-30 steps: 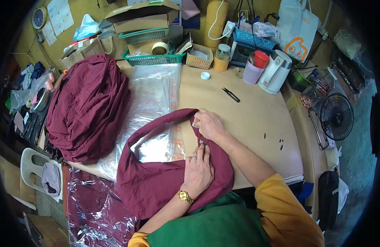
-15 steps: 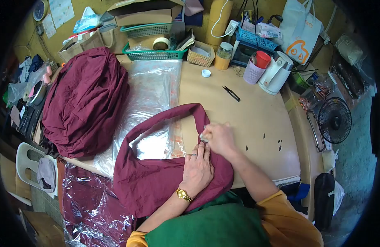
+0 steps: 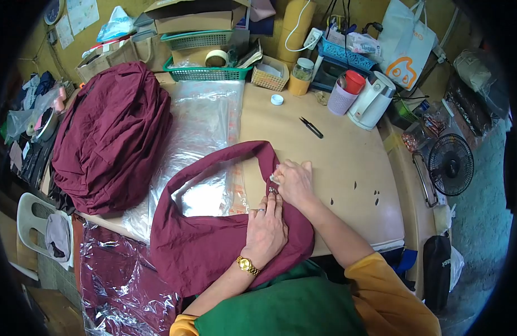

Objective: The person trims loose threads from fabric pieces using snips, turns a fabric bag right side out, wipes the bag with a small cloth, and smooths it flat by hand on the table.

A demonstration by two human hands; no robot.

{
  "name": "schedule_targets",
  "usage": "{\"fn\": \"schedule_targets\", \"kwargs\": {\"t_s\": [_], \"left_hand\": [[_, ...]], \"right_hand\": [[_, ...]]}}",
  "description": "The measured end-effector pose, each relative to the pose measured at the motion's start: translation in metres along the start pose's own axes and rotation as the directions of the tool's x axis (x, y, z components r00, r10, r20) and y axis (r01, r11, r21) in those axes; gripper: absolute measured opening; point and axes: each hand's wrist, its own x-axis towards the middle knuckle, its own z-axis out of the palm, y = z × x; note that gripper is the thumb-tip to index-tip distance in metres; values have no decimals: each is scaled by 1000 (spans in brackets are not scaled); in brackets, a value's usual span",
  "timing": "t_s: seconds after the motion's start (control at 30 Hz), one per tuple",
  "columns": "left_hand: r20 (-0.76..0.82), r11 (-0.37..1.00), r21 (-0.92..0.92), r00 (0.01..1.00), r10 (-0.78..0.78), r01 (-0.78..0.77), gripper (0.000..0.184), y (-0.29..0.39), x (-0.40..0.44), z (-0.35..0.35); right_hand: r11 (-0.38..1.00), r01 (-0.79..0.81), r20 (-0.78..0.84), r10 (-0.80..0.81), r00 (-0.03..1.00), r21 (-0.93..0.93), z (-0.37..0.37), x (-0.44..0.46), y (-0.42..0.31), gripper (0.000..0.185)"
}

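A maroon fabric bag (image 3: 208, 238) with a wide shoulder strap lies on the table in front of me. My left hand (image 3: 266, 229) rests flat on its right side, fingers stretched toward the base of the strap. Just beyond those fingertips a small shiny metal piece (image 3: 272, 191) shows on the fabric. Above it my right hand (image 3: 293, 182) is closed, pinching a small whitish thing (image 3: 274, 177) too small to name. That hand is close to the strap's right edge; whether it touches the cloth I cannot tell.
A large maroon fabric heap (image 3: 110, 137) sits at the left beside clear plastic sheets (image 3: 205, 112). Black thread snips (image 3: 311, 127) and a white cap (image 3: 277, 99) lie farther back. A white electric kettle (image 3: 372, 101) and a black fan (image 3: 450, 164) stand at the right.
My right hand has drawn back a little from my left fingertips, and the metal piece shows more plainly. My left hand stays on the bag. The whole view has shifted slightly.
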Motion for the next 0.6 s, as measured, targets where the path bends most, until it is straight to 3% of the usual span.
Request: {"fn": "schedule_targets", "kwargs": {"t_s": [0.1, 0.17, 0.27, 0.33, 0.37, 0.47, 0.53, 0.6], "left_hand": [[-34, 1000, 10, 999, 2, -2, 64, 0, -2, 1], [40, 1000, 5, 999, -26, 26, 64, 1, -2, 1], [4, 1000, 7, 1000, 14, -14, 63, 2, -6, 0], [26, 1000, 9, 1000, 11, -11, 64, 3, -7, -1], [25, 1000, -12, 1000, 10, -9, 64, 2, -7, -1], [20, 999, -39, 1000, 12, -11, 64, 1, -6, -1], [23, 999, -54, 1000, 4, -2, 64, -2, -4, -1], [19, 999, -48, 1000, 12, -11, 63, -2, -4, -2]], "right_hand": [[1000, -3, -23, 3, 1000, -17, 2, -6, -1, 5], [999, 15, -26, -16, 1000, -30, -6, -17, -4, 6], [999, -26, 80, 23, 997, 27, -16, -24, -3, 8], [988, 118, 12, -117, 993, -101, -9, -10, 7, 9], [998, 62, -39, -62, 997, 4, -4, 5, 11, 9], [996, 17, 34, -14, 999, -91, 0, 41, 39, 1], [998, -54, 20, 54, 998, -12, -19, 30, 16, 3], [948, -248, 262, 193, 946, 199, -26, 1, 1, 4]]}}
